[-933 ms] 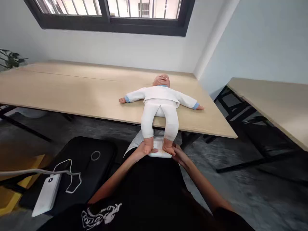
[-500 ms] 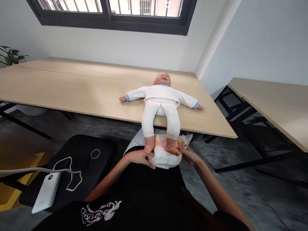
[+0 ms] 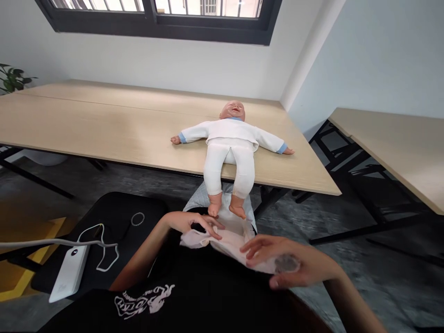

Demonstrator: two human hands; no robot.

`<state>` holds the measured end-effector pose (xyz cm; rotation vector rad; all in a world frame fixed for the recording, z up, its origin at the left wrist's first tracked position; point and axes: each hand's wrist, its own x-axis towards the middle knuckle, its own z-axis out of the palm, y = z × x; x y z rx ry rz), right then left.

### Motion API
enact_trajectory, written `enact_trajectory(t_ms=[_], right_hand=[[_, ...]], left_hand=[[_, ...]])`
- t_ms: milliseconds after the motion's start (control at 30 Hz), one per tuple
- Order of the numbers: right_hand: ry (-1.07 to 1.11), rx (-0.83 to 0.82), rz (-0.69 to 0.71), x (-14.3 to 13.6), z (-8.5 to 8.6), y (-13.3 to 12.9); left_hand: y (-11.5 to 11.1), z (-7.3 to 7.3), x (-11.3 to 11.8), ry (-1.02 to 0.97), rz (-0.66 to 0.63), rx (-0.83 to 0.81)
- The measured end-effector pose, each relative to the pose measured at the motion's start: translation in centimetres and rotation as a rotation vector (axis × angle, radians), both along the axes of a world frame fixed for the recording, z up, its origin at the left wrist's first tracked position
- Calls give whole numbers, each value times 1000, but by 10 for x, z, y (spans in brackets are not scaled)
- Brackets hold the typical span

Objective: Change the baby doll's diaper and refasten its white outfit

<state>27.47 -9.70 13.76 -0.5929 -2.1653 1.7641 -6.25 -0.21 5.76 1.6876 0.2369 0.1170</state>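
A baby doll [image 3: 231, 134] in a white suit with blue cuffs lies face up on the table, its legs hanging over the front edge. Below its feet, a pale diaper [image 3: 231, 243] rests at my lap, partly unfolded. My left hand [image 3: 199, 224] touches the diaper's left part, fingers spread and curved over it. My right hand [image 3: 291, 261] is at the diaper's right end, thumb and fingers apart, with a translucent piece of it between them. The underside of the diaper is hidden.
The wooden table [image 3: 138, 134] spans the front. A second table [image 3: 398, 143] stands at right. On a black chair [image 3: 138, 208] at left lie a white power bank [image 3: 69, 273] and cable. A plant [image 3: 15, 79] is far left.
The diaper has come away from the doll's feet toward my body and is more opened out. My right hand has moved nearer and right, and my left hand has shifted slightly left.
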Motion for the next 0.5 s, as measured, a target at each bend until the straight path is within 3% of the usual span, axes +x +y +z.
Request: enact_trajectory(t_ms=[100, 200, 267, 400, 467, 500], right_hand=[[65, -66, 157, -1, 3, 0], [125, -161, 169, 8, -7, 9], [75, -216, 33, 18, -20, 19], [-400, -250, -532, 30, -63, 45], [-605, -257, -668, 26, -89, 56], [-659, -283, -674, 21, -102, 60]], left_hand=[[3, 6, -9, -1, -49, -11], [5, 9, -15, 3, -13, 13], [5, 11, -18, -4, 11, 26], [1, 21, -16, -38, -16, 26], [-3, 28, -11, -24, -52, 42], [-5, 32, -8, -19, -76, 48]])
